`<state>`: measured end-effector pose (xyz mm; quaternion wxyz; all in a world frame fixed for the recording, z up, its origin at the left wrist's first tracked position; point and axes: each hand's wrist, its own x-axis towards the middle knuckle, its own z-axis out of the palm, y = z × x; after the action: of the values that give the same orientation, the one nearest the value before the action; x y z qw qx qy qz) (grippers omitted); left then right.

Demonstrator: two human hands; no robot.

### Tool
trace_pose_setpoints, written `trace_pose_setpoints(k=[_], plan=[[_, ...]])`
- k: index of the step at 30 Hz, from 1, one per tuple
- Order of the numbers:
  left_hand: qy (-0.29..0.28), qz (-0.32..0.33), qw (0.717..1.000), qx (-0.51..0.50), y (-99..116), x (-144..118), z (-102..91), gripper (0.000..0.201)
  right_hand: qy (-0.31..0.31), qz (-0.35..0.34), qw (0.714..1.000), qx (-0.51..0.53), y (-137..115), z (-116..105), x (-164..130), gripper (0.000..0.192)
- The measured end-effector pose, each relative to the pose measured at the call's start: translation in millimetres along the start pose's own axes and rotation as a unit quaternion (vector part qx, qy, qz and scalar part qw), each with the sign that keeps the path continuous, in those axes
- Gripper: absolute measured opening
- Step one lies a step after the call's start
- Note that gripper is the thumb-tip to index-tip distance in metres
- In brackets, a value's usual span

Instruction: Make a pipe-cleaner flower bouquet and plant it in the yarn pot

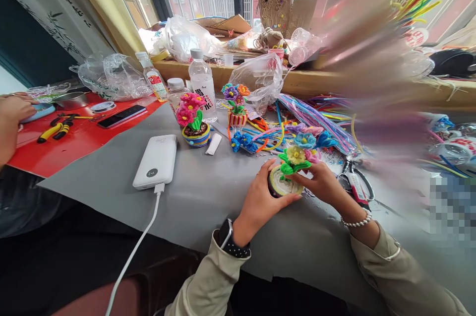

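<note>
My left hand is wrapped around a small round flowerpot with a pale filling on top, tilted toward me. Above it, my right hand pinches the green leaves at the base of a bunch of pipe-cleaner flowers. The bunch has yellow, blue and pink blooms, and its stems meet the pot's top. Just beyond lie loose blue pipe-cleaner flowers. Two finished-looking pots stand farther back, one with pink flowers and one with mixed flowers. Scissors lie beside my right wrist.
A white power bank with a cable lies to the left. Bottles and bundled pipe cleaners are at the back. Another person's hand is at far left, near pliers and a phone. A large blur covers the right.
</note>
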<state>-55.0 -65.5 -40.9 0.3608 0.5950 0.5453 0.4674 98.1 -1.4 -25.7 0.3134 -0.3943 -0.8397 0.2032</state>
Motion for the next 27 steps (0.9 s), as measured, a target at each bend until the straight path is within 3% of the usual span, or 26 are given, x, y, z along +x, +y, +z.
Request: trace_pose_setpoints(k=[11, 17, 27], plan=[[-0.002, 0.013, 1.0, 0.022, -2.3, 0.2, 0.4, 0.076, -0.011, -0.027, 1.0, -0.008, 5.5, 0.7, -1.9, 0.013], [-0.005, 0.014, 1.0, 0.027, -0.1, 0.5, 0.1, 0.073, -0.008, -0.044, 0.999, -0.027, 4.2, 3.8, -0.7, 0.019], [-0.003, 0.005, 0.999, 0.046, 0.4, 0.9, 0.4, 0.074, 0.035, -0.034, 0.999, 0.009, 7.6, 6.6, -1.5, 0.015]])
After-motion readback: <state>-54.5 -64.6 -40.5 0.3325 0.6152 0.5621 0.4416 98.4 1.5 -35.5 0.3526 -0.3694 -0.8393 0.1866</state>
